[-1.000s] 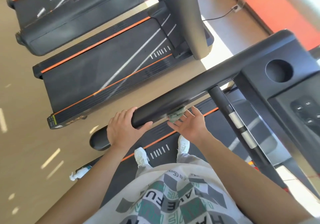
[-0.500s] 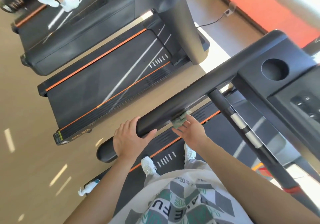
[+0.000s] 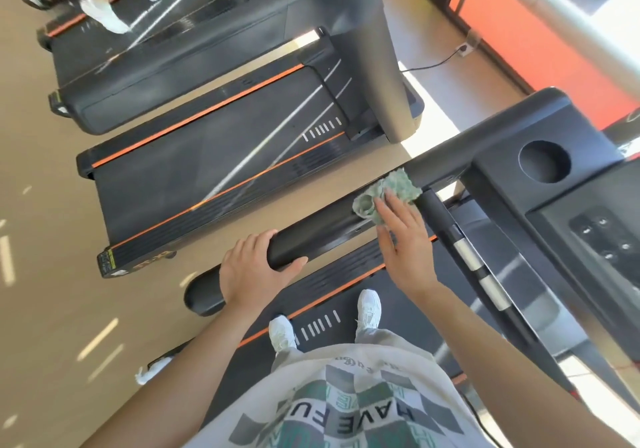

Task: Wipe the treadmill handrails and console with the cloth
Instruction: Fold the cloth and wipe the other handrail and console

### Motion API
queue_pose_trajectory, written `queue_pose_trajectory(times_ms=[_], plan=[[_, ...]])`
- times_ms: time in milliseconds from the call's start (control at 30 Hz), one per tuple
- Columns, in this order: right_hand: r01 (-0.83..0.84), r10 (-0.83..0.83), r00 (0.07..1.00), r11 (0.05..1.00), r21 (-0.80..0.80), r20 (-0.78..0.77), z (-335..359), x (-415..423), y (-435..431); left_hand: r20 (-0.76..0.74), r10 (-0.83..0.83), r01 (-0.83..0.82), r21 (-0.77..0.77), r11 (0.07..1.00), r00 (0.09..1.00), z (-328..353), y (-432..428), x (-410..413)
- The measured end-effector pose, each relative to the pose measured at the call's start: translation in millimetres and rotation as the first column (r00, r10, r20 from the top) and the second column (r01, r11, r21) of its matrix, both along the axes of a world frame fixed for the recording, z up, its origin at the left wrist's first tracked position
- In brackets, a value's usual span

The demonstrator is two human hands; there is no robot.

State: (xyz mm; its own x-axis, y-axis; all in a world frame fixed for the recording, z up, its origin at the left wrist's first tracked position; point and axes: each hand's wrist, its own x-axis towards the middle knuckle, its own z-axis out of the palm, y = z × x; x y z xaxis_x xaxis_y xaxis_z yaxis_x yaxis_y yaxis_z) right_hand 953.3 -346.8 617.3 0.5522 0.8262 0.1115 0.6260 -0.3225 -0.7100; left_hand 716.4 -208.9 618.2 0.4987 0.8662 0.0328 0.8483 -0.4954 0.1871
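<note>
The crumpled green cloth (image 3: 391, 193) sits on the black padded handrail (image 3: 329, 231) near the console (image 3: 498, 184), under the flat-fingered right grip (image 3: 403, 239); stroke lengthwise with even pressure, left grip (image 3: 252, 271) clamping the rail.

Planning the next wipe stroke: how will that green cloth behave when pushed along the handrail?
The green cloth looks soft and floppy: it lies crumpled and draped over the handrail. It will probably bunch ahead of the right hand pressing it. Likely light, it may slip off the rounded rail if released.
</note>
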Motion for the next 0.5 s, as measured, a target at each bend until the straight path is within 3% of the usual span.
queue_pose_trajectory(times_ms=[67, 133, 367, 500], plan=[[-0.097, 0.106, 0.967, 0.994, -0.047, 0.233, -11.4, 3.3, 6.1, -0.015, -0.004, 0.003, -0.008, 1.0, 1.0, -1.0, 0.6, -0.8], [-0.159, 0.169, 0.93, 0.986, -0.058, 0.326, -14.3, 0.4, 13.0, -0.034, -0.005, 0.004, -0.021, 1.0, 0.999, -0.8, 1.1, -1.6], [-0.52, 0.502, 0.762, 0.851, -0.075, 0.409, -21.1, -46.4, 40.5, -0.038, -0.029, 0.026, -0.083, 0.996, 0.999, 2.4, 3.2, -6.3], [-0.566, 0.536, 0.725, 0.822, -0.069, 0.432, -15.7, -44.0, 37.5, 0.055, -0.055, 0.064, -0.191, 0.98, 0.997, 4.3, 6.1, -16.3]])
